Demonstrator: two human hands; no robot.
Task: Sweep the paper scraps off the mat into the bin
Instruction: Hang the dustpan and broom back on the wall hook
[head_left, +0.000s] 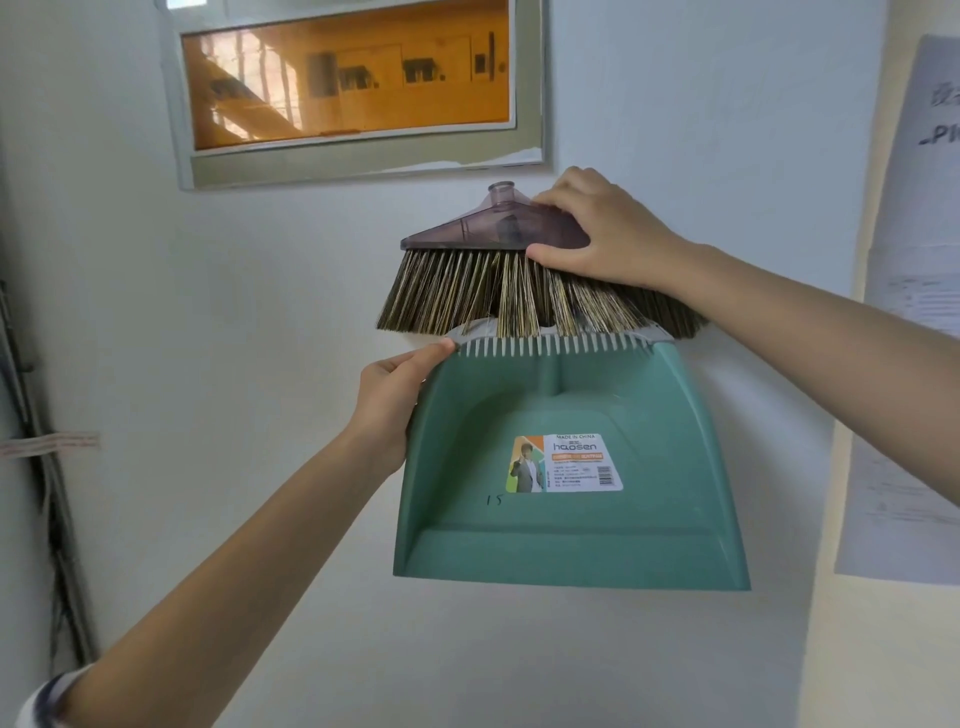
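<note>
Against the wall, left hand (387, 402) on dustpan (566, 467) edge, right hand (605, 234) on broom head (483, 228).

White wall (260, 312) carries everything. Green dustpan (571, 467) flat against it at centre; broom head (493, 260) directly above at 12 o'clock, bristles touching the comb edge. Paper sheets (909, 364) at 3 o'clock, framed panel (353, 88) at 11.

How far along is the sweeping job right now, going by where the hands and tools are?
Nothing looks swept: no mat, scraps or bin are in view. In hand: the right hand grips the translucent purple brush head with brown bristles, and the left hand holds the edge of the green plastic dustpan, both up against the white wall. All the sweeping is left.
</note>
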